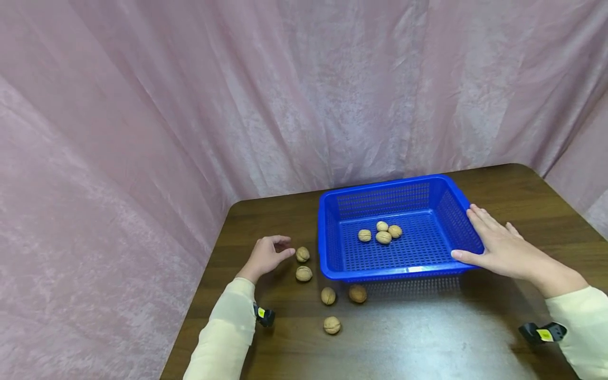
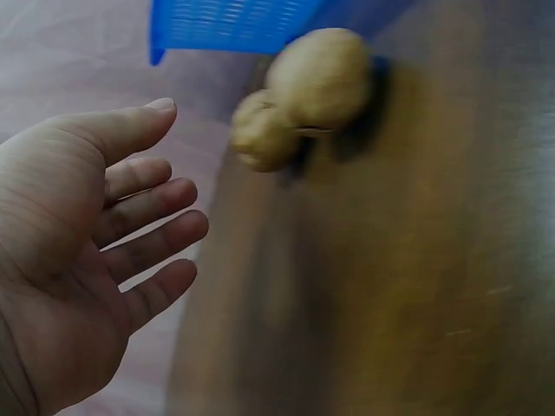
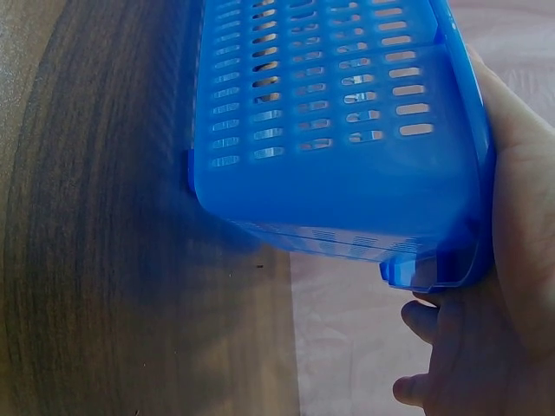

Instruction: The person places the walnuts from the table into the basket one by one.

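A: My left hand (image 1: pixel 267 256) hangs open, empty, just left of the far walnut (image 1: pixel 302 254) on the table (image 1: pixel 427 338).

B: Pinch it squarely. Right hand (image 1: pixel 499 248)?

A: Flat-fingered, steadying the blue basket (image 1: pixel 332 248) at its right near corner.

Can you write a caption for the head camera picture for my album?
Left hand reaches toward five walnuts on the table; right hand steadies a blue basket holding four.

blue basket (image 1: pixel 332 248) on table, walnuts (image 1: pixel 303 254) beside

Dark wood table (image 1: pixel 427 338) w/ pink, maybe velvet, curtain (image 1: pixel 190 105) behind.
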{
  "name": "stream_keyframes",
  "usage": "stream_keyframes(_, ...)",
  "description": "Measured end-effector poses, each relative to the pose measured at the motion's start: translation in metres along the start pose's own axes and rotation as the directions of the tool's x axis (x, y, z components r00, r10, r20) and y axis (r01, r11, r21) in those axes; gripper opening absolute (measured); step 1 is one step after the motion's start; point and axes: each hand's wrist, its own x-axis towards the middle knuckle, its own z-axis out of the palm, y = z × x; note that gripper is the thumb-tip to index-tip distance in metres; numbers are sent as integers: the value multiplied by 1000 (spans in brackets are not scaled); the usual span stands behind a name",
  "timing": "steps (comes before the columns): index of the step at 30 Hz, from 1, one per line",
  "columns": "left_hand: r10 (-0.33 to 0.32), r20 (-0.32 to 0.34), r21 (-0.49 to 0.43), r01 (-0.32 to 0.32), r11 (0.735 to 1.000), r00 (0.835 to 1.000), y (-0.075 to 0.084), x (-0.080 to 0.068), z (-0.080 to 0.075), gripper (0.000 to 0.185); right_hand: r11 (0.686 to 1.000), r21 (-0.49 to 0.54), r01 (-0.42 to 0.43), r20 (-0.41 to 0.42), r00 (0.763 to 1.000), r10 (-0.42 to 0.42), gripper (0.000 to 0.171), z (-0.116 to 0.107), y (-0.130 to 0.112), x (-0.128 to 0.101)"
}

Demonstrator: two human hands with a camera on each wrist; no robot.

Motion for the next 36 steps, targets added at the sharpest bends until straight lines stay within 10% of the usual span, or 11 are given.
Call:
stream_keyframes(18,-161,-81,115,170,979,984,8,-1,47,69,1000,11,-2,-2,1000,2,107,0,1,0)
stream_keyframes(36,-128,-189,115,151,982,974,4,1,45,38,1000,5,7,-4,1000,-7,106,0,0,0)
